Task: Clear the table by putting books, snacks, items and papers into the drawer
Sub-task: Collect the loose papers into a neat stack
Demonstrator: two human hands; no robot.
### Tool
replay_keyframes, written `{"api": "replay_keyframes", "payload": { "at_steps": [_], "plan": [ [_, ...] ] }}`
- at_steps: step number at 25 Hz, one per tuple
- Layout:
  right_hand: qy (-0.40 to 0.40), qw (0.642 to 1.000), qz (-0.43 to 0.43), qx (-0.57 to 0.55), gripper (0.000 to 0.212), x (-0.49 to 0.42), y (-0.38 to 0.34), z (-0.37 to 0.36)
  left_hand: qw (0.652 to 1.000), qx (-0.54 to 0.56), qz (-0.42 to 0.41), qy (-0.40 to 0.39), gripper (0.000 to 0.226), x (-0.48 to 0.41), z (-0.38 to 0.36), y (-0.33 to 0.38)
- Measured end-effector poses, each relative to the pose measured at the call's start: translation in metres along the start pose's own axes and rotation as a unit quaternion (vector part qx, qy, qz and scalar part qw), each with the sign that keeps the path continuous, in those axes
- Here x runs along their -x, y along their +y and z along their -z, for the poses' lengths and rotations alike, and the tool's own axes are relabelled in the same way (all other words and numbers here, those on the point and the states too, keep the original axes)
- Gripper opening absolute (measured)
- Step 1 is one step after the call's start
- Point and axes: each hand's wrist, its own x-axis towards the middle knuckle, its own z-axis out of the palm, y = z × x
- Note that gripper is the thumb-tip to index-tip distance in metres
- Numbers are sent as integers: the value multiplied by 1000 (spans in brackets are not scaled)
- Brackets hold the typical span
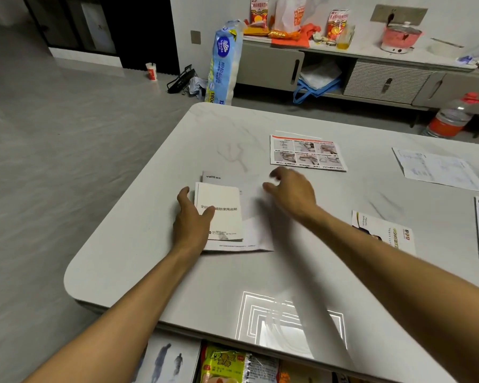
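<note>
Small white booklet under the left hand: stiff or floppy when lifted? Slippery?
Probably light and floppy: the small white booklet looks thin, so it may sag if lifted by one edge. It likely slides easily, lying paper on paper atop the larger manual; the left hand has its thumb on the cover.

Your left forearm (127,308) and your right forearm (398,272) are bare along the whole length that shows, from the wrists down to the lower edge of the head view. Each one looks broader toward the lower corners. Your left hand (190,217) and your right hand (291,192) are bare too. The left hand is sharp, and its thumb and knuckles are easy to see. The right hand's fingers are blurred (small details on them cannot be told).
</note>
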Motion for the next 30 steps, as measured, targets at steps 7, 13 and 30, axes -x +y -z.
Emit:
{"api": "replay_keyframes", "payload": {
  "at_steps": [7,13,30],
  "plan": [
    [-60,979,-61,185,91,-106,65,7,999,-11,-41,6,28,-6,-5,-8],
    [32,935,140,325,41,-61,53,7,999,23,-21,33,31,-5,-8,-2],
    [-220,940,63,253,114,-140,25,16,1000,-20,0,15,19,-10,-8,-3]
  ]
}}
